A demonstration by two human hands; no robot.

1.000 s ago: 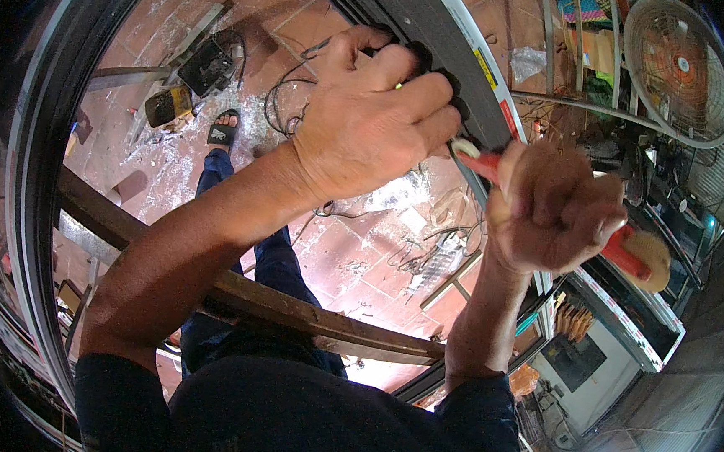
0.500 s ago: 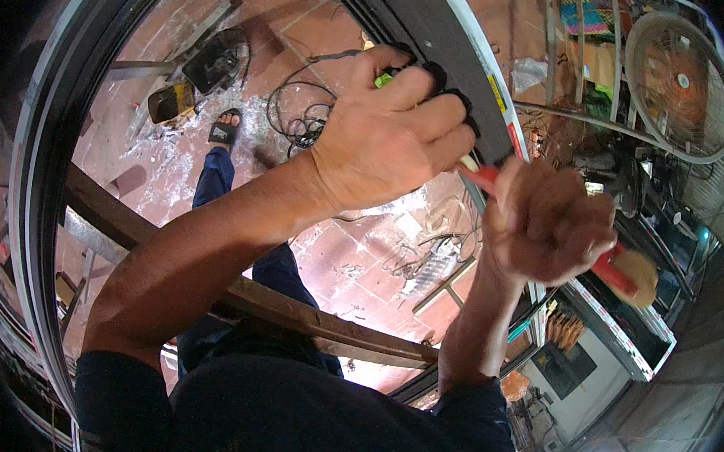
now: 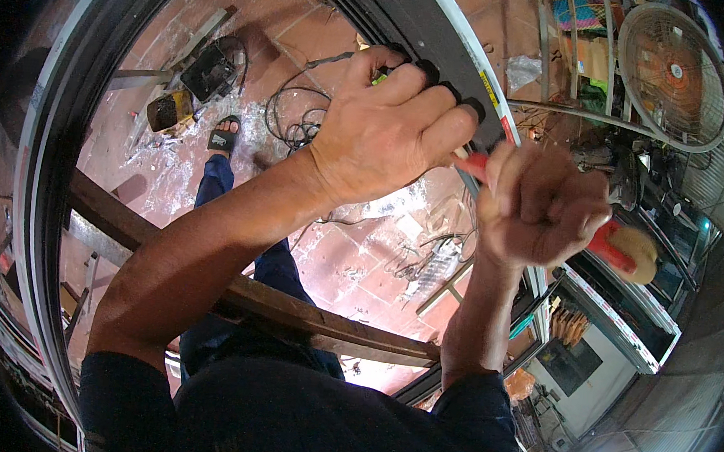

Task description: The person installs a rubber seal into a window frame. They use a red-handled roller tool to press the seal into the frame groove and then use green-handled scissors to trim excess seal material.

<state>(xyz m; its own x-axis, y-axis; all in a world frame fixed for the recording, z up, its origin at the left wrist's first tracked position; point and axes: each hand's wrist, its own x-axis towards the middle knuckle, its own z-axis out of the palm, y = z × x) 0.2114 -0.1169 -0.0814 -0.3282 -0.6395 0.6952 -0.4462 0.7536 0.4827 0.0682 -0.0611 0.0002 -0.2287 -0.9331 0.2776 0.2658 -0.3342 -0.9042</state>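
My left hand (image 3: 394,132) is closed over the inner edge of a dark metal frame (image 3: 431,25), its fingers curled on the far side of the picture. Black covers the fingertips, and a small bright green bit shows by the thumb. Close on its right, my right hand (image 3: 540,206) is wrapped round a tool with a red and tan handle (image 3: 629,253). The tan rounded end sticks out to the lower right. The tool's other end points at my left fingers and is partly hidden there; its tip cannot be seen. Motion blurs the right hand somewhat.
A brown bar (image 3: 330,320) crosses in front of my body. On the tiled floor (image 3: 351,263) lie coiled black cable (image 3: 302,125), white dust and a black-and-yellow box-shaped tool (image 3: 170,110). A round fan (image 3: 675,76) stands at upper right, with more frame pieces (image 3: 616,315) below it.
The view has shifted slightly. My right hand and the tool's tan end sit a little higher and farther left. The left hand keeps its grip on the frame.
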